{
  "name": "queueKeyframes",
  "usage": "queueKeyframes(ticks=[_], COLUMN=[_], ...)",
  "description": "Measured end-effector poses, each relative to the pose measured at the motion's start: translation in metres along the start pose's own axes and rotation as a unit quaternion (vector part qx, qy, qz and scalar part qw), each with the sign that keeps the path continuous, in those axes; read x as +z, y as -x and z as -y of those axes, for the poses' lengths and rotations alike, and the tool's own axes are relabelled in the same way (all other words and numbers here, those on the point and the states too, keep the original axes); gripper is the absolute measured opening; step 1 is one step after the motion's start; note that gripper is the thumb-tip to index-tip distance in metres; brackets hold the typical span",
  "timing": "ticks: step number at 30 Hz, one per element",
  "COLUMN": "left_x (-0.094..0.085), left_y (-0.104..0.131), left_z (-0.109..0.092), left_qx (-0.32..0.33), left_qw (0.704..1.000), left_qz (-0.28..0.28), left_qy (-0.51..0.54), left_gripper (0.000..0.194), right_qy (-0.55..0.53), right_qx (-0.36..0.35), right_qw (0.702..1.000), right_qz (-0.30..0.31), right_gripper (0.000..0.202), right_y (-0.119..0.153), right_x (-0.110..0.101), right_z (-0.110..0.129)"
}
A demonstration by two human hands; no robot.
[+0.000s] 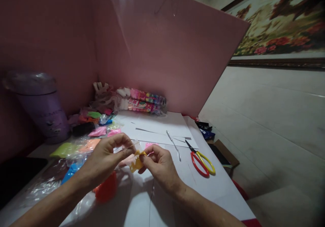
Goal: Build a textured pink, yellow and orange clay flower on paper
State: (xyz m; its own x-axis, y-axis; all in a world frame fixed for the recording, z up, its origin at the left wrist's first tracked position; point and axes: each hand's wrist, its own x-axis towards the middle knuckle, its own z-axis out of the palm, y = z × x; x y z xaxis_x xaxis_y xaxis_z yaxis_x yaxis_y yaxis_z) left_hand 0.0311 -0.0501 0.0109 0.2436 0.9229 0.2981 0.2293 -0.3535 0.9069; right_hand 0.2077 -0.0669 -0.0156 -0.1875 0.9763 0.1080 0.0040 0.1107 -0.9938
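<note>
A small yellow piece [136,164] is held in the air, above the white surface [167,189], between the fingertips of the right hand [159,162]. Its colour is golden, its outline is irregular, and its lower part hangs down toward the left. The fingers cover some of its upper part. Just beside it, a thin pale stick [133,146] is pinched in the left hand [108,157]. This stick is slightly tilted, and whether it touches the yellow piece cannot be told.
</note>
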Motion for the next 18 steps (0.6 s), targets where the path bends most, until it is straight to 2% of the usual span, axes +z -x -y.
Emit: queueKeyframes(ticks=[6, 10, 14, 16, 18], left_x=[0.001, 0.001, -0.001, 0.0, 0.003], left_y=[-0.002, -0.002, -0.003, -0.002, 0.0], left_z=[0.0, 0.001, 0.002, 0.001, 0.001], left_qx=[0.009, -0.012, 0.006, 0.036, 0.07], left_qw=[1.0, 0.999, 0.998, 0.999, 0.997], left_qz=[-0.006, -0.039, -0.042, -0.023, 0.005], left_qy=[0.029, 0.028, 0.038, 0.026, 0.014], left_gripper=[0.014, 0.011, 0.009, 0.008, 0.007], right_qy=[-0.03, -0.045, 0.096, 0.168, 0.193], right_qx=[0.0, 0.016, -0.027, -0.07, -0.113], right_qw=[0.999, 0.999, 0.995, 0.983, 0.974], right_qz=[0.022, 0.014, -0.012, -0.021, -0.033], right_gripper=[0.017, 0.019, 0.013, 0.022, 0.02], right_y=[0.003, 0.001, 0.003, 0.005, 0.007], right_x=[0.002, 0.002, -0.002, -0.005, -0.007], right_z=[0.004, 0.004, 0.01, 0.013, 0.015])
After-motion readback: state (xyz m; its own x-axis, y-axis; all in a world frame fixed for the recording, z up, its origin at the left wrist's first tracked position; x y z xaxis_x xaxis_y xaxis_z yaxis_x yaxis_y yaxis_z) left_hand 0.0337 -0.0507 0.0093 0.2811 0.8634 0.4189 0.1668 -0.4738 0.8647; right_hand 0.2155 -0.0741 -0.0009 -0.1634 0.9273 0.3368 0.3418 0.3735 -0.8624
